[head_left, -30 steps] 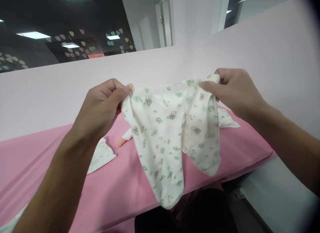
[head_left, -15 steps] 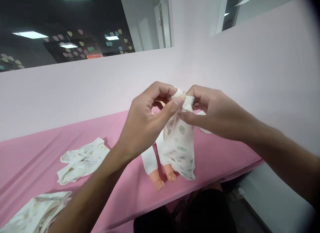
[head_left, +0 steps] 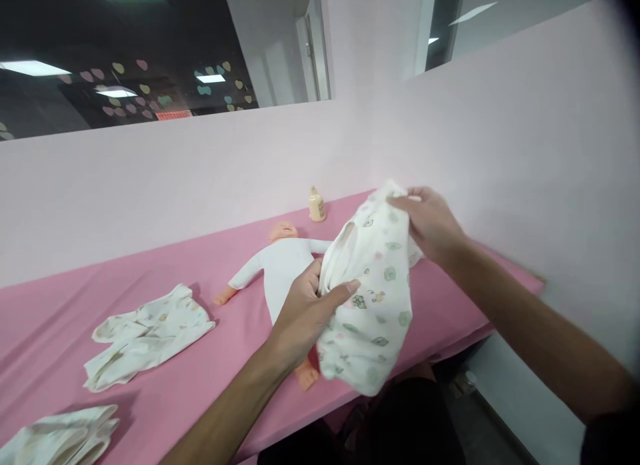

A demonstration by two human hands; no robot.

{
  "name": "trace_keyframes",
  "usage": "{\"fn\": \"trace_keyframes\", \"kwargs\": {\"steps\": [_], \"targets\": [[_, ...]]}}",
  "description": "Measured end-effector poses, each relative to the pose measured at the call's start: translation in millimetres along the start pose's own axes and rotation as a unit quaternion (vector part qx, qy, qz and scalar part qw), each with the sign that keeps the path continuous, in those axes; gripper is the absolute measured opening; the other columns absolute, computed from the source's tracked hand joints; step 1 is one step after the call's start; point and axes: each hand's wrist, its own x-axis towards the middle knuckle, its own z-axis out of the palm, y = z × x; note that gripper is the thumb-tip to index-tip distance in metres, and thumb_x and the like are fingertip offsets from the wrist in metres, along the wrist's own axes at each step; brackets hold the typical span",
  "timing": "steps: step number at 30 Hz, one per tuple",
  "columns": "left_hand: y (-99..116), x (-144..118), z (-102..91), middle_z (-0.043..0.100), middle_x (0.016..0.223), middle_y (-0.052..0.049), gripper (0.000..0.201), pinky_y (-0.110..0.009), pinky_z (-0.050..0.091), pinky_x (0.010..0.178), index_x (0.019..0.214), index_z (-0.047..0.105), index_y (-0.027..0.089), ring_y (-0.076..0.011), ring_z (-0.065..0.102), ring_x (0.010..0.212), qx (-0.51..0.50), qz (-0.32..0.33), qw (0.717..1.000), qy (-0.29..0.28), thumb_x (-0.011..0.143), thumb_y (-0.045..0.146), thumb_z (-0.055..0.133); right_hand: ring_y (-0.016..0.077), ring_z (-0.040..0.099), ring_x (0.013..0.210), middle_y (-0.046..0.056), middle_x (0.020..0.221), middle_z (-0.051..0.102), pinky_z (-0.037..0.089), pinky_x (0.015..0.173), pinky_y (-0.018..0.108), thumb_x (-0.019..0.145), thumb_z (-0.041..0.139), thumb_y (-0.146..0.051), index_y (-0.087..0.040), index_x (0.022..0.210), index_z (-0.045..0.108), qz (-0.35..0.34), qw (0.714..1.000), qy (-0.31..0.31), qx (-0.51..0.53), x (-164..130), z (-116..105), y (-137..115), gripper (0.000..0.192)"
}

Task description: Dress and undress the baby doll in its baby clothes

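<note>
A white baby garment (head_left: 377, 298) with a green leaf print hangs between my hands over the pink surface. My left hand (head_left: 313, 302) grips its left side, thumb on the front and fingers behind. Up at the top right, my right hand (head_left: 427, 218) pinches the garment's upper edge. Behind it lies a baby doll (head_left: 287, 268) in a white long-sleeved suit, on its back. The garment and my left hand cover part of the doll's body and legs.
A small cream bottle (head_left: 317, 206) stands by the wall. One printed garment (head_left: 150, 335) lies spread on the pink-covered table (head_left: 225, 385); a folded stack of cloth (head_left: 65, 435) is at the near left. More white fabric (head_left: 415, 252) shows behind the held garment.
The garment, bunched at its top between both hands before, now hangs wider open. My left hand has moved down its side; my right hand has moved right. The doll's upper body has come into view.
</note>
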Motion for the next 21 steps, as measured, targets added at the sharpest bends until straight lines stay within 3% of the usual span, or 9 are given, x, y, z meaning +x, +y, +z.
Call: {"fn": "trace_keyframes", "kwargs": {"steps": [2,4,7,9,11,13,16,18,21], "targets": [[4.1,-0.7,-3.2,0.070,0.104,-0.005,0.046,-0.033,0.058,0.078,0.123,0.057,0.024,-0.0214,0.069,0.093,0.010,0.023,0.999,0.022,0.082,0.041,0.071,0.0245,0.065,0.089,0.011,0.108,0.063,0.056,0.068,0.037,0.077,0.071,-0.050,-0.021,0.116,0.051,0.028,0.996,0.005,-0.089,-8.2,-5.0,30.5,0.053],[8.1,-1.2,-6.0,0.070,0.095,-0.004,0.039,-0.029,0.057,0.073,0.115,0.060,0.022,-0.0184,0.069,0.084,0.045,0.038,0.997,0.041,0.083,0.042,0.070,0.0273,0.060,0.105,0.013,0.121,0.059,0.054,0.083,0.043,0.083,0.059,-0.063,-0.021,0.118,0.055,0.003,0.990,-0.008,-0.139,-28.2,-7.0,54.0,0.054],[11.6,-1.5,-6.8,0.069,0.088,-0.002,0.032,-0.026,0.055,0.067,0.104,0.063,0.020,-0.0157,0.066,0.075,0.091,0.049,0.993,0.056,0.082,0.042,0.070,0.0274,0.049,0.128,0.010,0.134,0.054,0.044,0.104,0.044,0.088,0.047,-0.069,-0.025,0.127,0.055,-0.060,0.976,-0.204,-0.048,-68.7,-3.9,69.6,0.060],[10.6,-1.0,-4.5,0.069,0.086,-0.002,0.032,-0.025,0.054,0.064,0.104,0.063,0.019,-0.0159,0.066,0.073,0.097,0.048,0.992,0.060,0.082,0.042,0.070,0.0286,0.050,0.128,0.009,0.136,0.054,0.046,0.102,0.045,0.078,0.064,-0.066,-0.028,0.139,0.045,-0.038,0.938,-0.339,0.063,-93.4,3.0,69.8,0.075],[6.8,0.4,-1.5,0.069,0.086,-0.002,0.033,-0.026,0.054,0.063,0.106,0.063,0.020,-0.0168,0.066,0.074,0.083,0.051,0.993,0.066,0.082,0.042,0.070,0.0288,0.056,0.122,0.006,0.131,0.060,0.050,0.098,0.044,0.070,0.078,-0.053,-0.032,0.141,0.044,0.004,0.905,-0.408,0.121,-111.1,12.8,67.3,0.082],[1.6,2.7,-0.7,0.070,0.089,-0.002,0.036,-0.027,0.055,0.064,0.109,0.063,0.022,-0.0183,0.067,0.076,0.054,0.046,0.995,0.067,0.082,0.043,0.070,0.0277,0.060,0.117,0.003,0.123,0.065,0.051,0.099,0.044,0.070,0.080,-0.041,-0.034,0.132,0.054,0.027,0.912,-0.390,0.120,-120.0,22.6,67.1,0.068],[-6.6,7.8,-10.8,0.070,0.106,-0.005,0.041,-0.031,0.056,0.076,0.119,0.062,0.025,-0.0220,0.068,0.093,0.038,0.029,0.998,0.052,0.082,0.044,0.069,0.0285,0.063,0.113,0.001,0.117,0.069,0.051,0.099,0.043,0.071,0.079,-0.036,-0.032,0.115,0.066,0.057,0.954,-0.284,0.080,-117.2,30.1,74.2,0.046],[-13.6,11.6,-28.1,0.065,0.123,-0.004,0.043,-0.032,0.053,0.090,0.124,0.060,0.029,-0.0228,0.062,0.113,0.069,0.043,0.994,0.078,0.085,0.045,0.066,0.0299,0.067,0.105,0.003,0.110,0.071,0.056,0.089,0.043,0.071,0.078,-0.039,-0.030,0.109,0.068,0.101,0.960,-0.252,0.066,-104.4,28.8,81.0,0.040],[-32.0,15.2,-68.9,0.058,0.137,-0.001,0.044,-0.032,0.044,0.104,0.127,0.058,0.034,-0.0215,0.051,0.129,0.108,0.052,0.978,0.172,0.086,0.047,0.065,0.0270,0.070,0.084,0.008,0.092,0.073,0.058,0.071,0.040,0.079,0.068,-0.050,-0.021,0.094,0.070,0.149,0.963,-0.209,0.077,-65.6,22.9,88.0,0.033]]}}
